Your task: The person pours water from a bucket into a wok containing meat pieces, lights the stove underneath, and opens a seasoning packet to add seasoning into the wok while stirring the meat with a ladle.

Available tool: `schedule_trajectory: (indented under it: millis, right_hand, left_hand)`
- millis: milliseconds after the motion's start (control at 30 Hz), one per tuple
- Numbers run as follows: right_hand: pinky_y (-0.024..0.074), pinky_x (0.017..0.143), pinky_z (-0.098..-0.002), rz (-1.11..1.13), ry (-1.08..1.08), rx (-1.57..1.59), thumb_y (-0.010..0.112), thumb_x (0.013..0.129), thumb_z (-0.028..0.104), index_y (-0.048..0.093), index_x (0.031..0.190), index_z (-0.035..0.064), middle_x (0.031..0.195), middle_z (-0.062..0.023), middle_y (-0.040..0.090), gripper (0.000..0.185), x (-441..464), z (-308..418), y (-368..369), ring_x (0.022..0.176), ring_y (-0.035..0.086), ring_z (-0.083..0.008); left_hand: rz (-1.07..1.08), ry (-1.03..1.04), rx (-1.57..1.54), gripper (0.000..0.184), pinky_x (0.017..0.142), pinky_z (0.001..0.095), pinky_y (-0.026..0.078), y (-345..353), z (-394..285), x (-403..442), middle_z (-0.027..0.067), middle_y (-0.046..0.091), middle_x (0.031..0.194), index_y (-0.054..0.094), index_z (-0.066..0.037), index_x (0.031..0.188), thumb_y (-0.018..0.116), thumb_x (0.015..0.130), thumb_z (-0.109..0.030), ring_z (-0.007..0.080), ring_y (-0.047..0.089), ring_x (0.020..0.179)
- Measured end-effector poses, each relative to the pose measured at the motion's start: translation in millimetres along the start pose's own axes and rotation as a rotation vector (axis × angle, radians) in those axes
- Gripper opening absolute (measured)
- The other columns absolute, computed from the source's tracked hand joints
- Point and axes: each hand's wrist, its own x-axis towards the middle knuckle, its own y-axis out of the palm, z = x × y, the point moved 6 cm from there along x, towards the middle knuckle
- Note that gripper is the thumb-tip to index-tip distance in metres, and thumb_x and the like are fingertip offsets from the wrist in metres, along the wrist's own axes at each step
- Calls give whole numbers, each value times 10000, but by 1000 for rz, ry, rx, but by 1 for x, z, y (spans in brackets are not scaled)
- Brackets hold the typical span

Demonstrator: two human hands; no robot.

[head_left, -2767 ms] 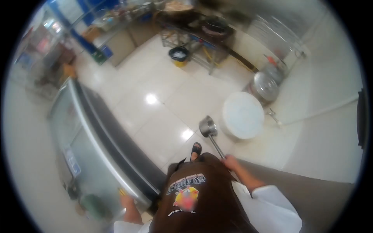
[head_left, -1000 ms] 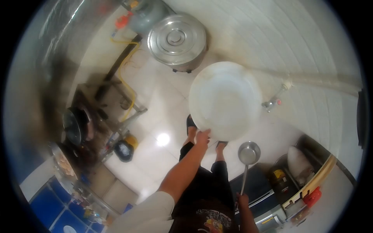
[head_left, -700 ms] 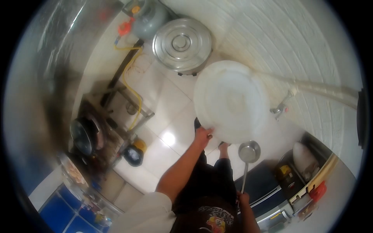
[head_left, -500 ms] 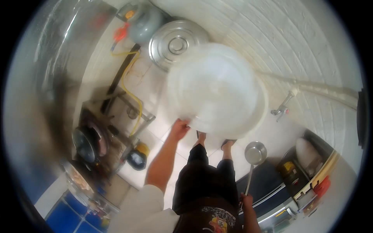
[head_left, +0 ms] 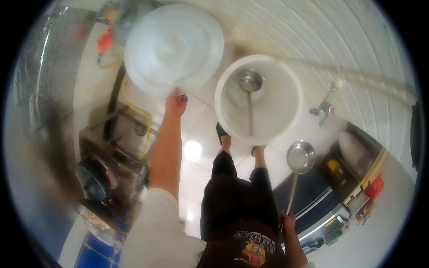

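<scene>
My left hand grips the near edge of a large round white lid, held out to the upper left. Just right of the lid stands a tall white bucket, its top uncovered. Inside it rests a metal ladle, bowl toward the far side and handle toward me. At the lower right my right hand is closed round the long handle of another metal ladle. That ladle's bowl points away from me, beside the bucket and outside it.
A tap sticks out of the wall on the right. Below it, a sink has things in it. To the left, a pan sits by a metal stand with a yellow hose. My feet are close to the bucket on the tiled floor.
My left hand has moved the white lid off the bucket, up and to the left, exposing the bucket's inside and the ladle there. My right hand still holds its ladle.
</scene>
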Motion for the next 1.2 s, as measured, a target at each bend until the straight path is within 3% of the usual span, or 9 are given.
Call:
schedule_trajectory:
  millis: [400, 633, 767, 867, 900, 967, 1033, 1100, 1200]
  right_hand:
    - [396, 373, -297, 20, -216, -166, 670, 874, 190, 541, 820, 31, 569, -34, 513, 211, -19, 46, 13, 391, 484, -135]
    - [358, 382, -297, 147, -124, 6, 673, 894, 184, 580, 879, 44, 608, -19, 514, 169, -32, 42, -1, 426, 470, -136]
    - [377, 411, -293, 121, -101, 346, 699, 891, 191, 600, 930, 24, 651, -29, 524, 198, -24, 13, -37, 492, 495, -128]
    - [397, 426, -324, 33, -47, 510, 705, 890, 240, 581, 876, 26, 651, -46, 534, 247, -45, 1, -87, 483, 490, -147]
    - [391, 412, -316, 81, -112, 686, 680, 902, 242, 554, 861, 33, 633, -43, 511, 248, -39, -7, -99, 461, 475, -146]
    - [391, 401, -307, 33, -189, 837, 657, 908, 222, 529, 864, 36, 624, -39, 492, 230, -33, -8, -147, 451, 470, -145]
    - [390, 397, -304, -17, -223, 970, 650, 910, 215, 528, 872, 31, 624, -42, 495, 225, -26, -5, -137, 447, 471, -145]
    - [390, 390, -305, -106, -260, 1108, 638, 911, 197, 527, 907, 29, 622, -42, 502, 202, -12, -10, -159, 436, 472, -149]
    - [392, 386, -307, -191, -296, 1192, 623, 919, 179, 537, 884, 40, 615, -34, 509, 167, -6, -44, -215, 428, 475, -153]
  left_hand:
    - [-30, -18, 131, 594, 1060, 496, 444, 13, 13, -53, 213, 406, 1468, 219, -34, 1513, 481, 1021, -241, 387, 459, 1308]
    - [43, -113, 408, 457, 1018, 486, 474, -8, 27, -78, 197, 502, 1398, 402, -24, 1431, 411, 1023, -230, 368, 523, 1249]
    - [273, -99, 1069, 338, 847, 410, 539, -52, 52, -66, 146, 639, 1160, 558, -58, 1233, 546, 963, -262, 290, 627, 1040]
    - [650, 539, 2610, 264, 681, 488, 518, -61, 96, -86, 139, 689, 816, 687, -91, 856, 540, 915, -302, 328, 660, 776]
    - [686, 360, 2473, 243, 667, 487, 521, -54, 95, -116, 137, 685, 830, 674, -89, 886, 552, 918, -297, 323, 659, 772]
    - [233, -354, 1424, 213, 640, 485, 529, -64, 95, -168, 134, 676, 858, 647, -86, 945, 576, 923, -285, 314, 656, 764]
    - [185, -694, 1061, 208, 613, 484, 536, -62, 85, -207, 131, 667, 886, 620, -82, 1005, 601, 927, -274, 305, 654, 756]
    - [7, -423, 1481, 224, 577, 465, 537, -62, 74, -237, 162, 658, 921, 592, -51, 1091, 603, 928, -204, 311, 638, 733]
    - [-98, -421, 1554, 214, 574, 456, 536, -33, 97, -313, 184, 656, 915, 587, -32, 1091, 591, 916, -155, 323, 634, 722]
